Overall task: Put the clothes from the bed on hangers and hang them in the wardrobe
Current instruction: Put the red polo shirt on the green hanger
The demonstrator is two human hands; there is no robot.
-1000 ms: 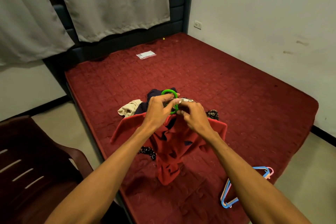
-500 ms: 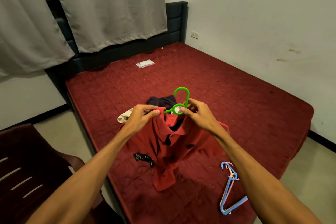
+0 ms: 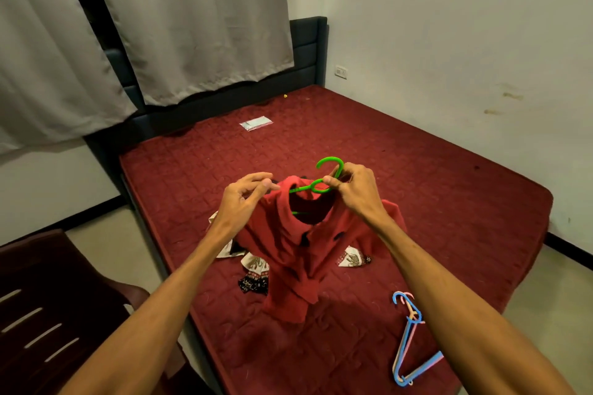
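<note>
A red polo shirt (image 3: 288,253) hangs lifted above the bed (image 3: 417,189), its hem still touching the mattress. A green hanger (image 3: 324,179) sits inside the collar, its hook sticking up. My right hand (image 3: 356,192) pinches the hanger at the base of the hook. My left hand (image 3: 247,199) pinches the left side of the shirt's collar. More clothes, cream and dark patterned pieces (image 3: 256,269), lie on the mattress under the shirt, partly hidden by it.
Blue and pink hangers (image 3: 409,340) lie on the bed near its front right corner. A small white packet (image 3: 256,122) lies near the headboard. A dark brown chair (image 3: 48,314) stands at the lower left. Grey curtains (image 3: 192,26) hang behind the bed.
I have lifted the shirt higher off the bed and spread the collar wider over the hanger. The patterned clothes underneath have come into view.
</note>
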